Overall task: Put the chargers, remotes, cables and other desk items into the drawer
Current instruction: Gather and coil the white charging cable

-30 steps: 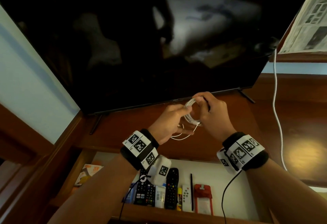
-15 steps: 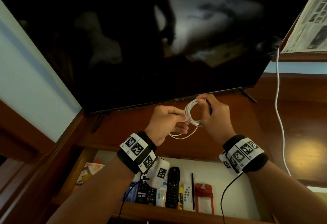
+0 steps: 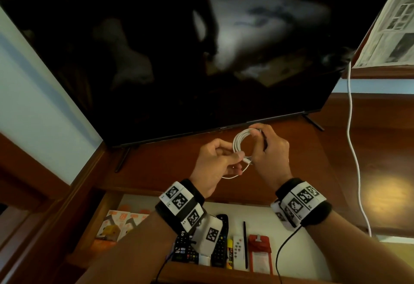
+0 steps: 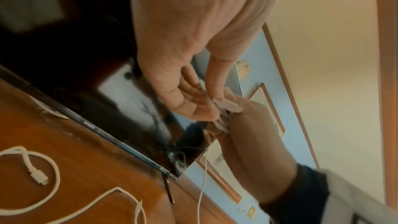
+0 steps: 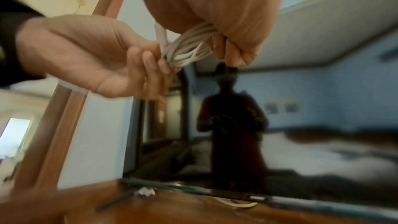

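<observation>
The left hand (image 3: 215, 162) pinches the plug end of the white cable (image 3: 240, 143), whose loose tail has shortened. To its right, the right hand (image 3: 268, 151) grips the finished coil, nearly ready for the drawer (image 3: 291, 234) below both wrists.

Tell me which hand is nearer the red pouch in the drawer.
Right. The right hand holds the white cable coil above the desk, roughly over the red pouch; the left hand pinches the cable's end farther to the left.
</observation>
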{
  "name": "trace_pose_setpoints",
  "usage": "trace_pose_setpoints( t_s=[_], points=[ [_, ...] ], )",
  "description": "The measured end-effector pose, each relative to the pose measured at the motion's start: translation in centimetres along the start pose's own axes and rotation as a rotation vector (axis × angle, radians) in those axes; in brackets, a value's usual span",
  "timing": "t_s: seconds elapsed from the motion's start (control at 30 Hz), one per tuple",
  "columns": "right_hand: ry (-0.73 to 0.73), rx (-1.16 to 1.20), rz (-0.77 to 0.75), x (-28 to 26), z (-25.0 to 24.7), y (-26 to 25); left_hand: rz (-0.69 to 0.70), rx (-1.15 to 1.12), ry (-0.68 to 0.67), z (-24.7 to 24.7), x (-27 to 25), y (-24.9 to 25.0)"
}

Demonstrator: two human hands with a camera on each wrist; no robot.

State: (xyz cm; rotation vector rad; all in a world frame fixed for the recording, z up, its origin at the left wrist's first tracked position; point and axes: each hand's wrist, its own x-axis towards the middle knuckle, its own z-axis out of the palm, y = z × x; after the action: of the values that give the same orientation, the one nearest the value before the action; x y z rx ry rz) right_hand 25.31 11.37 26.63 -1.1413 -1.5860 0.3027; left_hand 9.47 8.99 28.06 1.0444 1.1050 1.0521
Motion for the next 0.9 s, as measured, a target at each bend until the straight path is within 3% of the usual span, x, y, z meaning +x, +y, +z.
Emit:
trace_pose_setpoints(
  t_s=[0.2, 0.33, 0.53, 0.6, 0.7, 0.8, 0.9],
  points=[
    [-0.181, 0.191, 0.323, -0.2, -1.1, -0.3, 0.053, 0.061, -0.015, 0.3, 0.4, -1.4],
    [-0.299, 0.429, 0.545, -2.1, -2.0, 0.8, -0.006, 0.091, -0.062, -0.4, 0.7, -3.0],
    [-0.639, 0.162, 0.611, -8.2, -3.7, 4.6, -0.101, 0.321, -0.069, 0.1, 0.5, -11.0],
    [-0.685, 0.066, 0.659, -10.4, -4.2, 6.8, -0.135, 0.464, -0.152, 0.6, 0.4, -14.3],
    [-0.774, -0.134, 0.767, -13.7, -5.0, 11.6, -0.206, 0.859, -0.331, 0.9, 0.1, -18.1],
    [-0.941, -0.284, 0.981, -16.6, -6.2, 16.5, -0.310, 1.181, -0.501, 0.0, -0.8, -20.6],
    [-1.109, -0.364, 1.096, -18.4, -6.8, 19.4, -0.388, 1.400, -0.616, -0.7, -1.9, -22.4]
  ],
)
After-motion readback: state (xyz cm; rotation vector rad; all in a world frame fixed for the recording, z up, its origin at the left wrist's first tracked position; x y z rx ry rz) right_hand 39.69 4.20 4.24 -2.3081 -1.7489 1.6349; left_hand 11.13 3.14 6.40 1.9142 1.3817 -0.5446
